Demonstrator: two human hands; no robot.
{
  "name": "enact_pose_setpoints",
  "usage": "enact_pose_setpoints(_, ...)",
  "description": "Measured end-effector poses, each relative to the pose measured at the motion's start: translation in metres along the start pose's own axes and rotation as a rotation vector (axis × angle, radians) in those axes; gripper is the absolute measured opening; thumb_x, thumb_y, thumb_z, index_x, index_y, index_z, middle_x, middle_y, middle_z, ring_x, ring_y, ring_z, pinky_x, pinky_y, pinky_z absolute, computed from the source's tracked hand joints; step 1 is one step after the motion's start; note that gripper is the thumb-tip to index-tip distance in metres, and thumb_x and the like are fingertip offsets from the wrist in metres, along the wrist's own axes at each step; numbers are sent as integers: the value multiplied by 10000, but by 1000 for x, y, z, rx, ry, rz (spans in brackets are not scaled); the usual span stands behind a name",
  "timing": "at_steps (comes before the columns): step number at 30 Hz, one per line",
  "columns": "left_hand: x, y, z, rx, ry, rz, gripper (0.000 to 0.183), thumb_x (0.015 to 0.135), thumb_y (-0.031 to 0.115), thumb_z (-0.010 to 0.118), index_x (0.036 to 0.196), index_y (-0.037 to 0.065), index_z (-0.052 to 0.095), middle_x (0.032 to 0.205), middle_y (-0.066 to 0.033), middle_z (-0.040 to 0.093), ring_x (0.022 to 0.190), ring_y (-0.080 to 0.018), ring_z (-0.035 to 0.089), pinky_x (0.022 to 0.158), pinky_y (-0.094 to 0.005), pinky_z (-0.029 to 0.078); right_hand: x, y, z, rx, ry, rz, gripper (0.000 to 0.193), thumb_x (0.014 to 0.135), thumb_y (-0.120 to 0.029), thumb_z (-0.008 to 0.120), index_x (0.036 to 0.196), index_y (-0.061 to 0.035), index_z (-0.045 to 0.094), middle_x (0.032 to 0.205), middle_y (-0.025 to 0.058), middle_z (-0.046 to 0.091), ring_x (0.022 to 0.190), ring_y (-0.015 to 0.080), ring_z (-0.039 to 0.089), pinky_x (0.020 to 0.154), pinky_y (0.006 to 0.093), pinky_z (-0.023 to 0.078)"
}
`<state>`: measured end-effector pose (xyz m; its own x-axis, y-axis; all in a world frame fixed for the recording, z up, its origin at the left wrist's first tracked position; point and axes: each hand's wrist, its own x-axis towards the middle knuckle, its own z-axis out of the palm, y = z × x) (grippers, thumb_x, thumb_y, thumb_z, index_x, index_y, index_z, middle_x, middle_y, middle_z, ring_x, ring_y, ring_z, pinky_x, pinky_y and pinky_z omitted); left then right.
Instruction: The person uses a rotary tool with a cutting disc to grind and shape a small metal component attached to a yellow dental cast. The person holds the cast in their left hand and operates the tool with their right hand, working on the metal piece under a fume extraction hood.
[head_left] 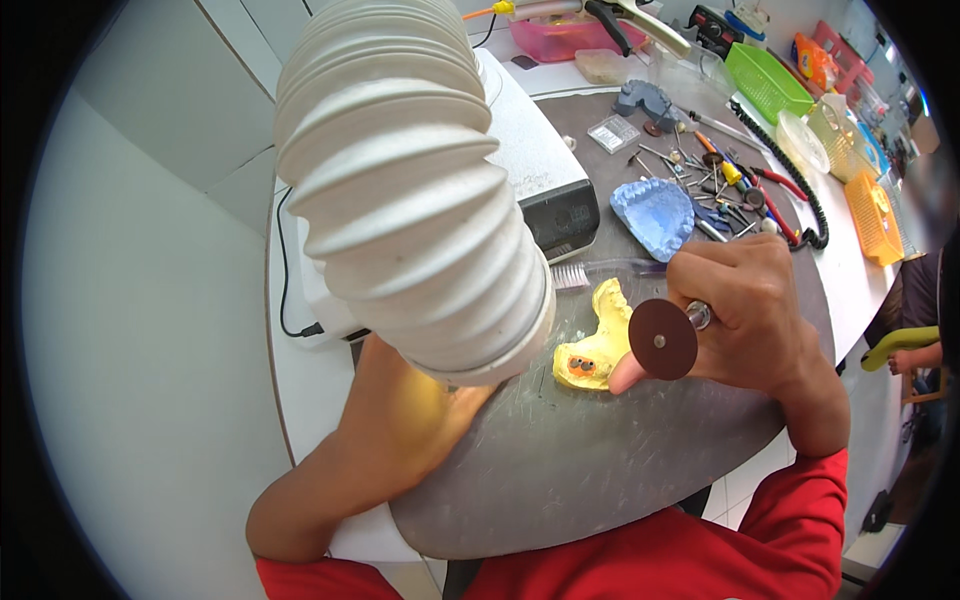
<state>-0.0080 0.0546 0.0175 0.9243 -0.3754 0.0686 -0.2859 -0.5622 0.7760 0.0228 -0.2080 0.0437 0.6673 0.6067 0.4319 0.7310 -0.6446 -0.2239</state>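
Observation:
My right hand is closed round a rotary handpiece, whose metal tip carries a flat brown disc. Its thumb reaches out beside a yellow dental cast lying on the grey worktop. Dark spots ringed in orange mark the cast's near left end. Behind the wide ribbed white hose is my left hand; only the part near the wrist shows, and its fingers are hidden. A toothbrush rests just beyond the yellow cast.
A blue dental cast sits farther back, near a grey cast. Loose burs and hand tools spread over the back right. A white boxy machine stands behind the hose. Green and orange baskets line the right side.

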Motion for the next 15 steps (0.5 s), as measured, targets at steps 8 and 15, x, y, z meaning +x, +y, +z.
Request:
enact_pose_setpoints(8, -30, 3, -20, 118, 209, -302, 161, 894, 98, 679, 789, -19, 644, 711, -109, 653, 603, -146, 637, 568, -266, 497, -9, 8, -8, 27, 53, 24, 535, 594, -407, 915, 596, -70, 500, 514, 23, 457, 431, 140, 422, 421, 291, 305)
enact_pose_setpoints(15, -44, 5, 9, 129, 341, -36, 179, 941, 143, 637, 802, 32, 649, 576, -24, 572, 499, -125, 542, 482, -259, 427, -8, 21, -19, -68, -81, 92, 497, 762, -421, 787, 607, -44, 504, 521, 90, 510, 476, 292, 526, 497, 378, 398)
